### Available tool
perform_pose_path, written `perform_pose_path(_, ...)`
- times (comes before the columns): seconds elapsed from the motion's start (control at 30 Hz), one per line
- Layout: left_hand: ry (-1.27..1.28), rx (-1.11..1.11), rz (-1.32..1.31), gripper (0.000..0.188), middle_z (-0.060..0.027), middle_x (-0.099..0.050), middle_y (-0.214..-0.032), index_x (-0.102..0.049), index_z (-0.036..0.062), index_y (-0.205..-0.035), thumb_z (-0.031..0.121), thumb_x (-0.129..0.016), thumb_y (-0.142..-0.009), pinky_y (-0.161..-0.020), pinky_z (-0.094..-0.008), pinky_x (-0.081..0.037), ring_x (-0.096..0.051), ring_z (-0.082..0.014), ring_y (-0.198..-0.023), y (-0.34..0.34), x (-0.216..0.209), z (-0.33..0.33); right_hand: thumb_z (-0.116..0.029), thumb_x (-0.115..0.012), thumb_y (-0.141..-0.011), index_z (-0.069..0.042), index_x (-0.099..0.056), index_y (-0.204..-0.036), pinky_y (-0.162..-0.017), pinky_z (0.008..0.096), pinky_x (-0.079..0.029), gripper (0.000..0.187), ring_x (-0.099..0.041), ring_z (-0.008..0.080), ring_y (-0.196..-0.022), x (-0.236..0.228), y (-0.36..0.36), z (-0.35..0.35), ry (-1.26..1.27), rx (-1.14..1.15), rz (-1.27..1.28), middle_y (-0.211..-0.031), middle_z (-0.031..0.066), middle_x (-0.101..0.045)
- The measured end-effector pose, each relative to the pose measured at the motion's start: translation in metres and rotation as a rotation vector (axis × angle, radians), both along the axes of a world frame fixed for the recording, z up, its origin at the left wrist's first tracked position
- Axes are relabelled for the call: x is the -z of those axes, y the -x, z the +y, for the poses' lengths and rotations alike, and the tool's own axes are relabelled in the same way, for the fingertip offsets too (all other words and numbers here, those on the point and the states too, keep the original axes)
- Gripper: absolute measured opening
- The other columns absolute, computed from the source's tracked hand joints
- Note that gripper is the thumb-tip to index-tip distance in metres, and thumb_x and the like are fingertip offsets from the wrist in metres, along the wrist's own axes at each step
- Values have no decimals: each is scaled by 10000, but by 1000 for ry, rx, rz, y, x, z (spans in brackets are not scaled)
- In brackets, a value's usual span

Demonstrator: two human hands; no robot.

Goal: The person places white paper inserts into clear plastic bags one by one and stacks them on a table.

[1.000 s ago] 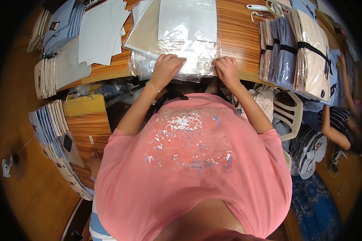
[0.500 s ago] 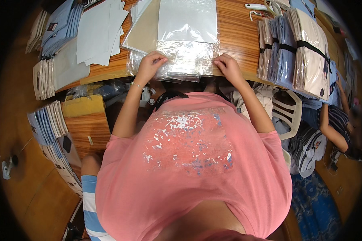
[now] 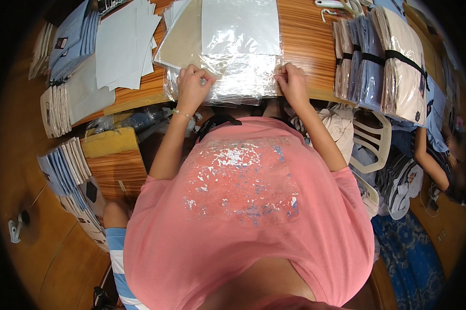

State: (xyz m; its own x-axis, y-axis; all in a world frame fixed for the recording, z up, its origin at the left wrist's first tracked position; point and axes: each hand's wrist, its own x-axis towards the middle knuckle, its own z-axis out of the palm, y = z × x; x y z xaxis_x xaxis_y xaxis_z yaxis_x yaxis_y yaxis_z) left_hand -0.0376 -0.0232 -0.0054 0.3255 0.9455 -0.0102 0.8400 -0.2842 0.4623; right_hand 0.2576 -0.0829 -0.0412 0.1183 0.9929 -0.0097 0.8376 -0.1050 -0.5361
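Observation:
A clear plastic bag (image 3: 243,77) lies at the table's front edge, with a white sheet (image 3: 239,28) showing in its far part. At the bag's left side, my left hand (image 3: 194,87) is closed, thumb and fingertips pinching the film. My right hand (image 3: 294,85) pinches the opposite side near its corner. More clear bags lie under this one, their edges sticking out towards me. Left of the bag, a brownish board in plastic (image 3: 181,44) lies at a slant. The fingertips partly hide where each hand meets the film.
White sheets (image 3: 122,44) fan out on the wooden table at the left, beside folded blue shirts (image 3: 70,41). Banded packs of bagged shirts (image 3: 403,67) stand at the right edge. Beyond them, another person's arm (image 3: 427,160) shows near a white plastic chair (image 3: 370,144).
My right hand has turned slightly and its fingers are drawn in more. My left hand has shifted a little, its fingers more curled. The bag stays in place while the whole view moves slightly.

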Motion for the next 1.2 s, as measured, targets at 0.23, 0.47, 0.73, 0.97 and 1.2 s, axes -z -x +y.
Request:
perform_pose_path(0.23, -132, -146, 131, 506, -91, -482, -1129, -580, 121, -991, 427, -797, -651, -897, -422, -324, -422, -314, -1049, 12, 21, -4, -536, -758, -644, -109, -576, -932, -787, 434, -362, 546, -487, 297, -886, -5, -21, -4, -56, 74, -269, -936, 92, -542)
perform_pose_path(0.47, -353, -20, -272, 339, -106, -555, -1071, -600, 53, -1020, 321, -682, -829, -909, -389, -366, -493, -276, -1023, 4, -17, 0, -355, -730, -742, -143, -551, -1192, -914, 455, -365, 529, -482, 308, -1100, -34, 8, 13, -377, -254, -125, -1167, 123, -542)
perform_pose_path(0.73, 702, -600, -1533, 406, -151, -453, -1302, -384, -79, -1313, 22, -486, -934, -1034, -314, -365, -468, -218, -1198, -102, 1, -34, -208, -606, -844, -66, -647, -808, -652, 426, -458, 152, -614, 308, -777, -36, 48, 69, -323, -312, 39, -796, 104, -644)
perform_pose_path(0.97, 617, -696, -1565, 332, -73, -525, -1110, -491, -58, -1245, -38, -457, -915, -939, -267, -403, -504, -140, -997, -86, 20, -16, -249, -583, -865, -68, -690, -897, -709, 421, -489, 213, -615, 331, -748, -52, 38, 88, -168, -499, 302, -809, 137, -662)
perform_pose_path(1.2, 659, -540, -1592, 358, -46, -573, -1047, -521, -24, -1268, 21, -531, -913, -841, -246, -441, -516, -105, -935, -96, 8, 4, -402, -638, -824, -69, -606, -1161, -895, 528, -397, 474, -511, 342, -1107, 2, -63, 199, -95, 137, -224, -1125, 185, -600)
